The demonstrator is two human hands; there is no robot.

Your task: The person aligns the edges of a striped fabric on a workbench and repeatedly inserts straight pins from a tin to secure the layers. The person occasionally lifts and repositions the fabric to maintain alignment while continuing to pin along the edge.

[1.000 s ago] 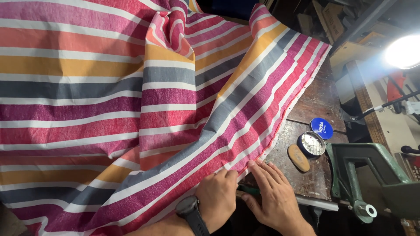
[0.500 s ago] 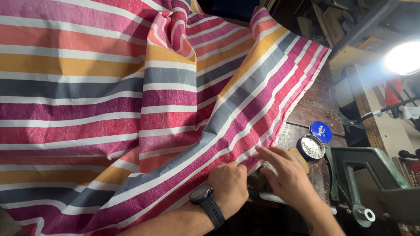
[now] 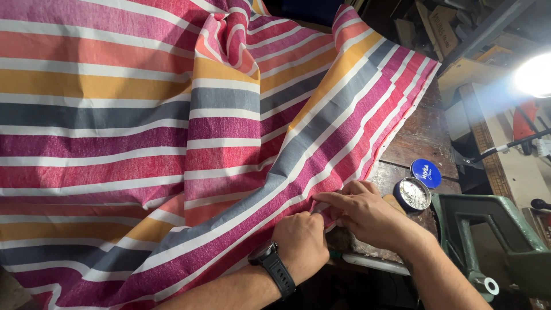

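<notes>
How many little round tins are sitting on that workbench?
2. An open silver tin sits just right of the right hand; its blue lid lies beside it, farther back. The striped cloth may hide others.

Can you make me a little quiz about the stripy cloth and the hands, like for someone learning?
1. True or false: both hands are at the cloth's edge.
2. Which wrist wears the black watch?
A. left
B. right
3. Fill in: the open round tin sits beside a round ____ lid.

Key
1. True. The left hand presses a fist on the striped cloth, and the right hand pinches its edge with the fingers.
2. A.
3. Blue. The blue lid lies on the wooden workbench, just past the tin, near the green metal vise.
</notes>
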